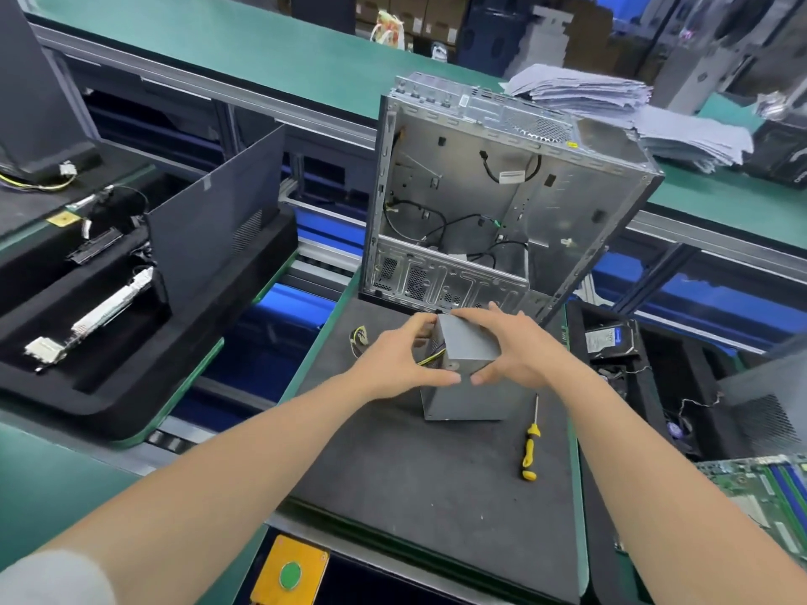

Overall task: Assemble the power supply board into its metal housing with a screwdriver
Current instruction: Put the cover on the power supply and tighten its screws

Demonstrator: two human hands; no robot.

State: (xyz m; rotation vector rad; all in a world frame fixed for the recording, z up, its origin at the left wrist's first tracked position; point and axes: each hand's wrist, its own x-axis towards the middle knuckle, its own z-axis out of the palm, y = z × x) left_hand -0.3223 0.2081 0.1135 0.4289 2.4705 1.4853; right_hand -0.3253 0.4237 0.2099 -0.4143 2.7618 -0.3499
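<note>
A grey metal power supply box [469, 342] stands on the dark foam mat [415, 465] in the middle. My left hand [399, 358] grips its left side, thumb at the front corner. My right hand [511, 347] grips its top and right side. Yellow and black wires [430, 358] come out of the box's left face. Behind it an open grey computer case [502, 203] stands upright with black cables inside. A yellow-and-black screwdriver [530, 443] lies on the mat to the right of the box.
A black foam tray [109, 325] with parts and a dark side panel [214, 220] sits at left. At right, a tray holds a hard drive [605, 340], and a green motherboard [760, 486] lies nearer. Grey cloths [611, 102] are stacked on the far green conveyor.
</note>
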